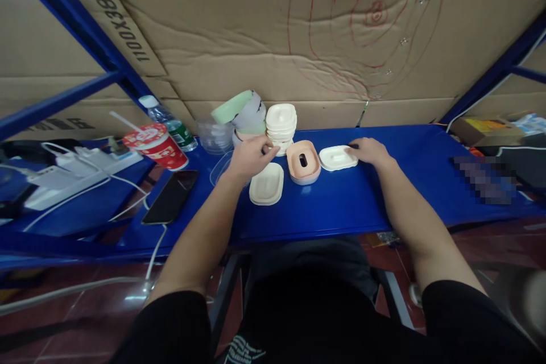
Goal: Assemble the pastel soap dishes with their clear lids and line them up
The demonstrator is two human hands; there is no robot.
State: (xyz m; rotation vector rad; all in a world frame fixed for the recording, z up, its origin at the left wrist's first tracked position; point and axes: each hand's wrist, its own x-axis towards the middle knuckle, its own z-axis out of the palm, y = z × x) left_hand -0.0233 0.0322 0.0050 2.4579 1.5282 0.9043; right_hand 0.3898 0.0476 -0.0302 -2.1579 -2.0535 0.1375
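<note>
My left hand (251,156) is at the front left of a stack of cream lid-like pieces (281,116), its fingers curled toward thumb. Whether it pinches a piece there is hidden. My right hand (370,151) grips the right end of a cream oval lid (338,157) lying on the table. Between the hands stands a peach box (303,173) with rounded corners and a dark oval slot. Below my left hand lies another small stack of cream rounded trays (267,185), raised in the middle.
On the blue table (315,216), green and white containers (247,111) lean behind clear plastic tubs (213,137). A red paper cup (160,148), water bottle (181,135), black phone (171,196) and power strip (60,182) stand left. Cardboard (256,28) walls the back.
</note>
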